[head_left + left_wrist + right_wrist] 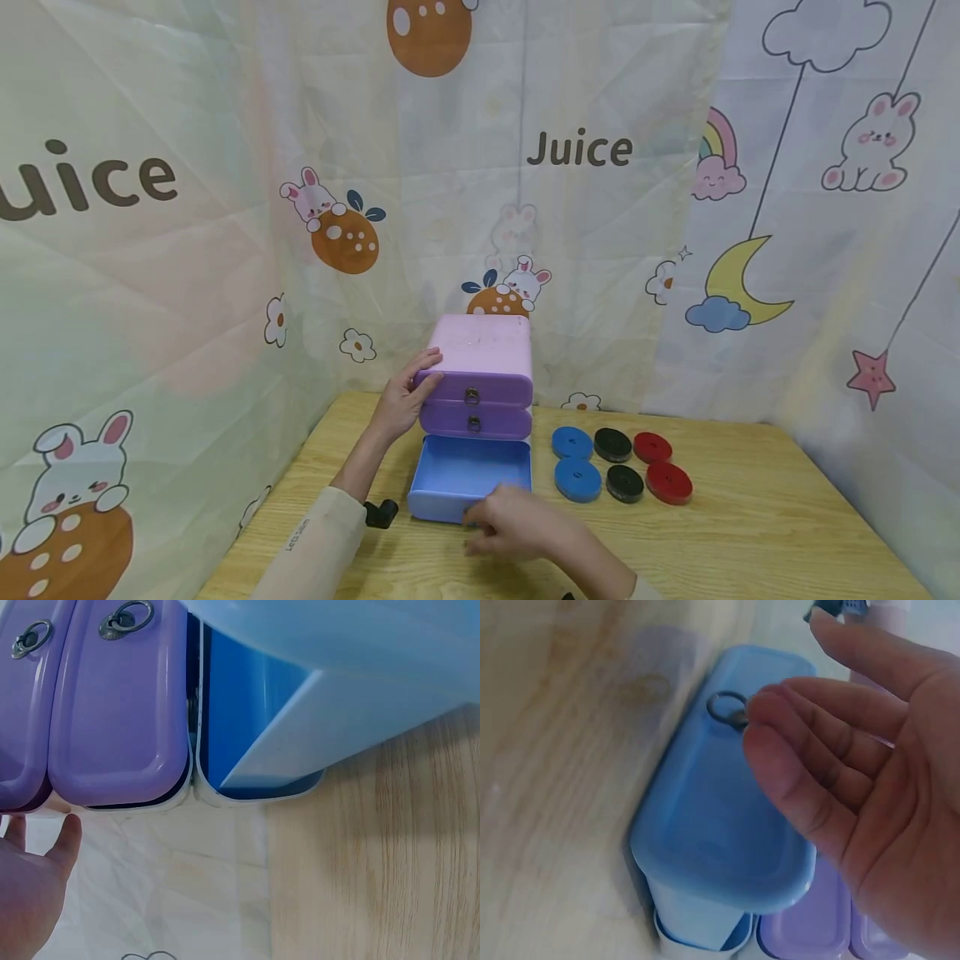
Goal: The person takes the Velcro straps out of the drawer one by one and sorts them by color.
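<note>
A small drawer cabinet [480,343] with a pink top stands on the table. Its two purple drawers [498,389] are closed, each with a metal ring pull. Below them, the blue bottom drawer [431,506] is pulled out, its blue inside showing. My left hand [401,398] rests against the cabinet's upper left side, fingers and thumb extended along its edge. In front of the blue drawer is my right hand [517,523], fingers loosely bent. The right wrist view shows its fingertips right beside the drawer's ring pull [726,709], with nothing in the palm.
Right of the cabinet lie flat round rolls in two rows: blue [577,480], black [625,483] and red [669,484]. A small black object [381,514] sits near my left forearm. Printed curtains [600,250] hang behind the wooden table [750,517].
</note>
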`<state>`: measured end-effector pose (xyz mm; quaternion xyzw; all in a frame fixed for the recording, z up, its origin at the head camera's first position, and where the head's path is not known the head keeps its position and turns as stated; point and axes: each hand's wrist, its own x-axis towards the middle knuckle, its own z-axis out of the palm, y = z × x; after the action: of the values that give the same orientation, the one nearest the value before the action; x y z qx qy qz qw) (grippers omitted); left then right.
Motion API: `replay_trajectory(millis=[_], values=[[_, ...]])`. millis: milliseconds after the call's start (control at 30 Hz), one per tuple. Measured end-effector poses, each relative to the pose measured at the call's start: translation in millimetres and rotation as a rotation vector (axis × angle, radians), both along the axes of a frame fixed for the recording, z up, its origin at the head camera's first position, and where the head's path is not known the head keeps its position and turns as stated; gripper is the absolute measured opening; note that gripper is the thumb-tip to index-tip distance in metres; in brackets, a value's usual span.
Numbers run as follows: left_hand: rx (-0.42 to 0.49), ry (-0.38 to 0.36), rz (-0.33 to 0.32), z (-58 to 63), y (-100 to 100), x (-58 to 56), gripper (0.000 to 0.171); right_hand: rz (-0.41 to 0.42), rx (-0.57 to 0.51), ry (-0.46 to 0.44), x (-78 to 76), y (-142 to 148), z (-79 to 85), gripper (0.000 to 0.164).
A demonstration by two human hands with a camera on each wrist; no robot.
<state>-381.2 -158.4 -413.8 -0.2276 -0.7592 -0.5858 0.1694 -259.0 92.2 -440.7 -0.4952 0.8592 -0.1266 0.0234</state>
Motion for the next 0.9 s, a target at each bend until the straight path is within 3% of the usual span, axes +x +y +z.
replay_trajectory(millis=[200,400,900], values=[[0.002,0.002,-0.005,-0.2,-1,0.3,0.042,-0.053,0.131,-0.022,6.8,-6,-9.1,0.027],[0.007,0.0,-0.01,0.7,0,0.6,0.042,-0.114,0.218,-0.036,8.5,-11,-15.7,0.025],[0.01,0.002,-0.009,0.5,0,0.8,0.042,-0.181,0.255,-0.092,8.2,-15,-22.4,0.03]])
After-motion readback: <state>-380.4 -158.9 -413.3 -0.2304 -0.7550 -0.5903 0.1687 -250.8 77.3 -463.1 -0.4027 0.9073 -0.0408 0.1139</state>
